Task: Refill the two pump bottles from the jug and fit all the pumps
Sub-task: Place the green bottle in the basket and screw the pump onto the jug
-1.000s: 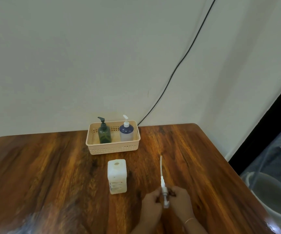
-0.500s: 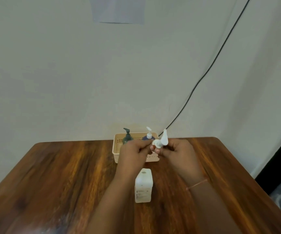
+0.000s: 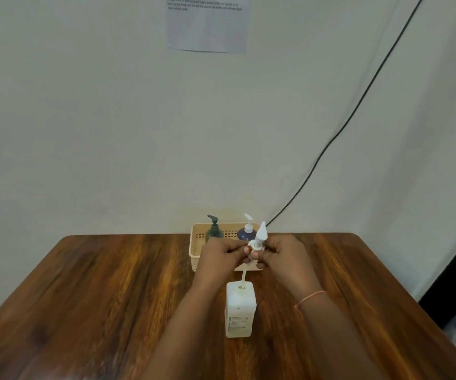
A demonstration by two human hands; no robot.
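A square white jug [image 3: 240,309] stands upright on the wooden table [image 3: 111,292], its top open. A white pump [image 3: 259,238] is held upright above the jug. My left hand [image 3: 221,255] and my right hand [image 3: 283,255] both pinch its collar. Its thin tube [image 3: 244,276] hangs down with the tip at the jug's mouth. Behind my hands a beige basket [image 3: 197,242] holds a dark green pump bottle [image 3: 214,229] and a blue pump bottle [image 3: 246,231], each with a pump on top.
A black cable [image 3: 358,105] runs down the wall to the table's back edge. A sheet of paper [image 3: 207,23] is stuck high on the wall. The table's right edge drops off near a dark floor area.
Both hands lifted the pump from low over the table, where it lay tube-forward, to upright above the jug. The tube now points down into the jug's mouth. The view has tilted up.
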